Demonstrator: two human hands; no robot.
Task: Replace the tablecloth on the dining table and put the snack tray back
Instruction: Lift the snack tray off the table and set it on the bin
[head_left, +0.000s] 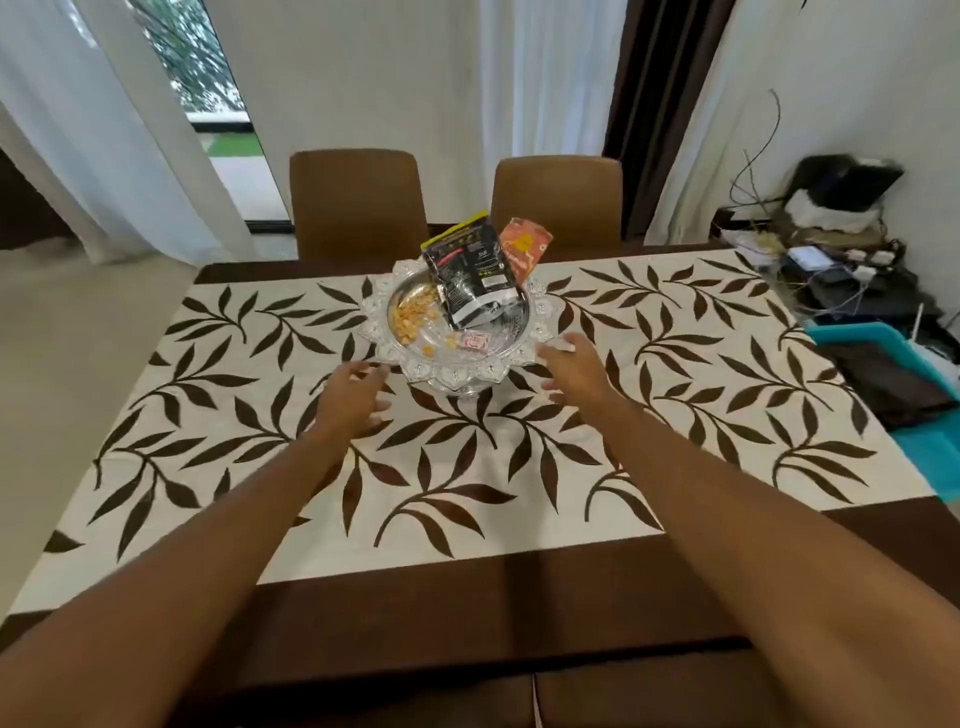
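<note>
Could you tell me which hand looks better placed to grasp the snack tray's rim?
Right, marginally: the right hand has open fingers apparently at the rim of the snack tray, while the left hand seems just short of it. Both flank it, so a two-handed grasp looks likely.

The tablecloth (234, 415) is showing a matt, smooth cloth surface with a printed leaf pattern. The snack tray (467, 371) is gleaming like polished metal in its bowl, with a clear, glassy, embossed rim. The black packet (470, 270) is shining as glossy plastic film, and the chairs (358, 202) are looking smoothly upholstered, faintly satin.
</note>
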